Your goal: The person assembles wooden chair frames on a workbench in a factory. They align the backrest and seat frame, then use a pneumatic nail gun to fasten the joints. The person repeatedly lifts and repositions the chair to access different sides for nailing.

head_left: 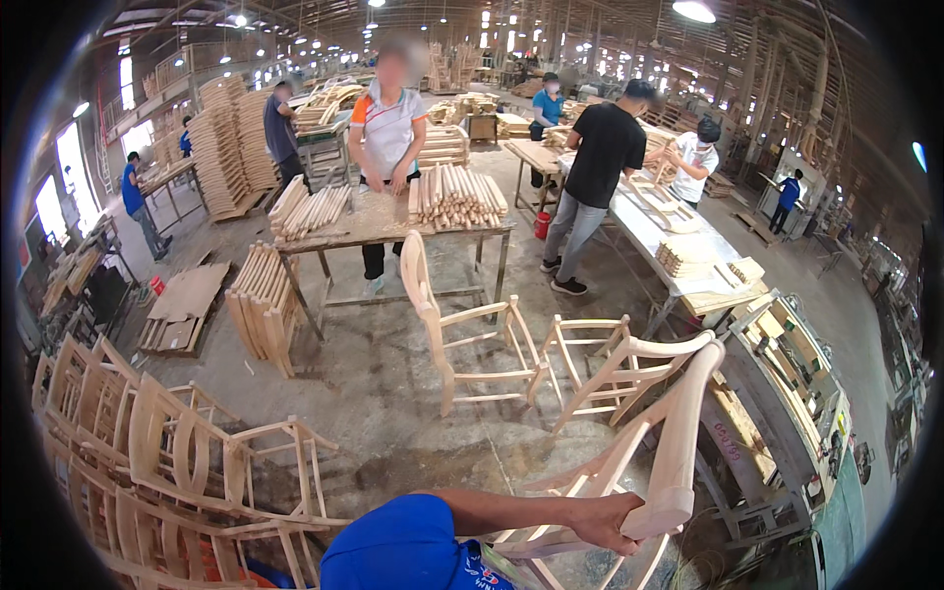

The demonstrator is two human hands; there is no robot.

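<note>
My left arm, in a blue sleeve, reaches across to the right from the lower edge. My left hand (608, 523) is closed round the near end of the top rail of a bare wooden chair (677, 442), close to the lower right. That chair stands tilted in view; its slatted back runs down beneath my forearm, and my arm and body hide part of its frame. Just beyond it are a second unfinished chair (610, 379) and a third chair (482, 376), both upright on the concrete floor. My right hand is not in view.
Rows of wooden chairs (187, 442) crowd the left. Ahead, a person (391, 128) stands behind a table (379, 232) bearing wooden sticks (457, 197). Chair parts (261, 305) lean below. At right, people work at a long table (649, 231) near a machine (742, 442) with wood pieces.
</note>
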